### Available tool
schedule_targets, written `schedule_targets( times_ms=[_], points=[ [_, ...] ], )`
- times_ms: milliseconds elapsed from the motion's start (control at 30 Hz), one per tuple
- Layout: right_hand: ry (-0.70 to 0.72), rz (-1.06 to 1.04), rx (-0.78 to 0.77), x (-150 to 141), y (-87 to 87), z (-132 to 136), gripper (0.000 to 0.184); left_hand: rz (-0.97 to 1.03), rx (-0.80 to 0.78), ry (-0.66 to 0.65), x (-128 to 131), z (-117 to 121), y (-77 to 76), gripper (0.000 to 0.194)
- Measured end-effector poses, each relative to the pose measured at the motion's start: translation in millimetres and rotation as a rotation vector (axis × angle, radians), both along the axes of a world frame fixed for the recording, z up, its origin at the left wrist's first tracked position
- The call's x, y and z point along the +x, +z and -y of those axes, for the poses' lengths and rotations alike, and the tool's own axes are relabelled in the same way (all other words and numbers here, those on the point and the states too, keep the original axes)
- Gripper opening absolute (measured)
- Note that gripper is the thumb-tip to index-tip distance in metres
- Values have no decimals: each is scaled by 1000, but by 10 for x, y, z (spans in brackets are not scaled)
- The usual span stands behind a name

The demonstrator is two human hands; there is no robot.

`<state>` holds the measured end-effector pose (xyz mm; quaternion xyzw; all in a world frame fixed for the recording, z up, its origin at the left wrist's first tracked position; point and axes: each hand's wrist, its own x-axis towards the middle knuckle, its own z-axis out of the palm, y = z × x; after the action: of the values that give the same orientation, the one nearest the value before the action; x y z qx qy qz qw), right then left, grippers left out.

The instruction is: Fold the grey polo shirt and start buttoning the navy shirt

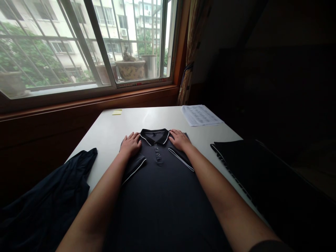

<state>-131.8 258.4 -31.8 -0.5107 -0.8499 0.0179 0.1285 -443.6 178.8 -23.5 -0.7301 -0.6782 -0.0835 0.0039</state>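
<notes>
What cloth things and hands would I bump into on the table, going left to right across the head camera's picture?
Crumpled dark cloth → left hand → black shirt collar → right hand → white-edged dark cloth

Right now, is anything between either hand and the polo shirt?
Nothing visible. The left hand and right hand both rest on the polo shirt at its shoulders, either side of the collar. The dark garments to the left and right lie off to the sides; the papers are beyond.
</notes>
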Motion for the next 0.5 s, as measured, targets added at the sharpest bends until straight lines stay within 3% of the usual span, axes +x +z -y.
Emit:
schedule_targets(
  times_ms=[500],
  points=[
    [43,-18,26,60,-17,27,53,45,44,-5,-20,0,-19,49]
  ],
)
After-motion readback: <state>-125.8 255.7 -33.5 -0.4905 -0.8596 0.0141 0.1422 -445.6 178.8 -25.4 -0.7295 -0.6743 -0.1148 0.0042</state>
